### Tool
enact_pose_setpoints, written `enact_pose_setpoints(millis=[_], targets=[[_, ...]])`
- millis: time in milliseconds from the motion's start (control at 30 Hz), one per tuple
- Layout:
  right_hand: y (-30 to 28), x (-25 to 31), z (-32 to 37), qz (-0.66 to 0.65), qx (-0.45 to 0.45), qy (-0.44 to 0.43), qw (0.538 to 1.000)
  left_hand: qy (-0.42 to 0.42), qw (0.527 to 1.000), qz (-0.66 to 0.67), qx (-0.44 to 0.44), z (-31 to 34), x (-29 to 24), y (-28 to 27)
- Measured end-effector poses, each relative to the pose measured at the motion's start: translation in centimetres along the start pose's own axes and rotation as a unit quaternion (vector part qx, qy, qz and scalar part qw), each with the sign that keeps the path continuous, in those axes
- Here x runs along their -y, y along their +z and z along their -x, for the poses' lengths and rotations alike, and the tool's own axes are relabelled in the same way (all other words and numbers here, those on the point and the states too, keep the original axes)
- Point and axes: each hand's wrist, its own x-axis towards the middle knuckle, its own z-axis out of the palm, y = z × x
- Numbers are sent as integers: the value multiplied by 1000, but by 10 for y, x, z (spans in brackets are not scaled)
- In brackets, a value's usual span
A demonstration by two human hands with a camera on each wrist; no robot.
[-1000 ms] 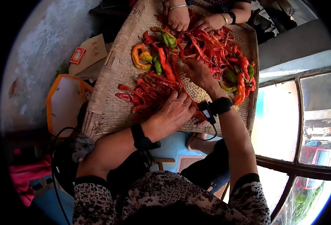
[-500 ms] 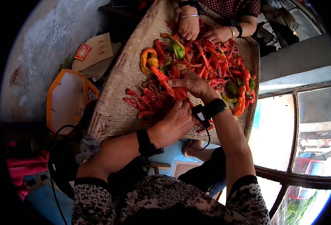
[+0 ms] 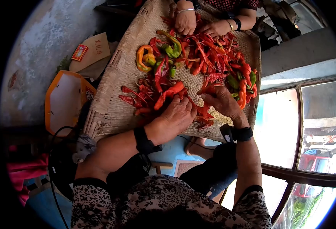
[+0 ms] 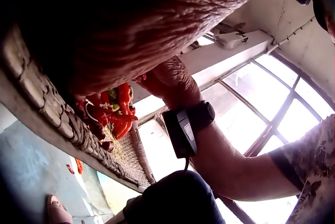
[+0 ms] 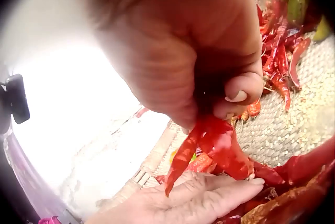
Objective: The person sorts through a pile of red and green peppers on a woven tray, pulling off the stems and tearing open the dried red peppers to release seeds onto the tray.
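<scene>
Right hand pinches a red pepper between thumb and fingers; left hand rests on peppers, its fingertips partly hidden, so whether they grip cannot be told. Widest is the woven tray, with a bare strip along its left edge. Across its far half spreads the far pile of red peppers, where another person's hands reach in over the far edge. The smaller near pile lies left of centre, under and beside the left hand. Bare weave opens between the two piles. Close to the right edge sits a cluster of red and green peppers, just beyond the right hand. Far left, a curled orange pepper lies near a green pepper. Pale seeds are scattered between the right hand and the near edge
</scene>
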Motion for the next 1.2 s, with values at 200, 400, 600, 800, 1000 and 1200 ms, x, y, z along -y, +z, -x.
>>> enact_pose_setpoints(millis=[200,400,600,800,1000,1200], targets=[[-42,-2,-27,-363,-247,-43,898,-3,999,-18,-45,2,0,-1],[-11,11,-61,-144,-97,14,985,1,1000,7,-17,0,1,6],[48,21,-93,133,-11,-95,986,11,996,-8,-89,3,0,21],[62,43,-110,257,-92,-28,962,-2,991,27,-129,8,1,20],[61,23,-101,-16,-60,-73,995,22,999,30,-7,4,3,10],[28,27,-56,-237,-160,-65,956,0,998,-40,-57,4,0,10]])
